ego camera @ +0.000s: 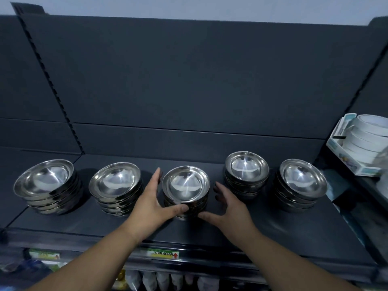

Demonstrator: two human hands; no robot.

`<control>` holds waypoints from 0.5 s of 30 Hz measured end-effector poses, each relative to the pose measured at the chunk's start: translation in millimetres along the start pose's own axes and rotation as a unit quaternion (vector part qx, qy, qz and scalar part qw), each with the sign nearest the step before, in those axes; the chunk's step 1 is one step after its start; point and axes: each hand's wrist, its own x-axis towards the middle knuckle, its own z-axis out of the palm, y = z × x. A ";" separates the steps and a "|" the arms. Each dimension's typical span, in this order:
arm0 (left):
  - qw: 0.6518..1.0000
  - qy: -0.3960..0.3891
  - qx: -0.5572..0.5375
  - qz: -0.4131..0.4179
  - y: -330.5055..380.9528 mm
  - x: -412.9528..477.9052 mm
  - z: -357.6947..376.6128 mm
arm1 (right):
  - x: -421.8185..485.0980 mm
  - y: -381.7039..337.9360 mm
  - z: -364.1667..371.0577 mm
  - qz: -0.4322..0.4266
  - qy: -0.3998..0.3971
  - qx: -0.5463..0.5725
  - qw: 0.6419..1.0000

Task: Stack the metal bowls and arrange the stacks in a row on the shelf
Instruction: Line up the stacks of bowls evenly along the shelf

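Observation:
Several stacks of shiny metal bowls stand in a row on a dark shelf (pixel 273 234). The middle stack (pixel 185 183) sits between my two hands. My left hand (pixel 150 198) lies against its left side with fingers straight, and the thumb touches the base at the front. My right hand (pixel 227 206) hovers just right of it, fingers spread and relaxed, thumb close to the base but apart from it. Two stacks stand to the left, the far-left stack (pixel 45 177) and its neighbour (pixel 115 179), both leaning. On the right are a stack set further back (pixel 246 166) and the outermost stack (pixel 302 177).
A dark back panel rises behind the shelf. At the right edge a box of white tape rolls (pixel 361 143) sits on a neighbouring shelf. A price label (pixel 165 253) marks the shelf's front rail, with packaged goods hanging below it.

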 end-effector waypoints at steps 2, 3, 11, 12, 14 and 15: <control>0.997 0.026 0.053 0.046 10.9 -1.0 -0.2 | -2.0 7.8 -11.9 0.015 0.001 -0.035 0.999; 0.994 0.036 0.071 0.075 18.1 -1.7 1.4 | -3.2 11.6 -18.9 0.024 -0.001 -0.055 0.998; 0.961 0.017 0.134 0.243 76.0 -6.4 81.1 | -16.9 55.8 -89.2 0.063 -0.006 -0.164 0.984; 0.965 0.003 0.144 0.220 74.6 -7.1 98.2 | -18.4 62.2 -99.5 0.062 -0.010 -0.165 0.984; 0.979 -0.016 0.154 0.134 63.9 -7.7 130.6 | -20.9 73.8 -118.4 0.058 -0.024 -0.149 0.987; 0.985 -0.018 0.149 0.087 58.6 -8.0 143.7 | -21.4 78.3 -126.7 0.057 -0.031 -0.132 0.989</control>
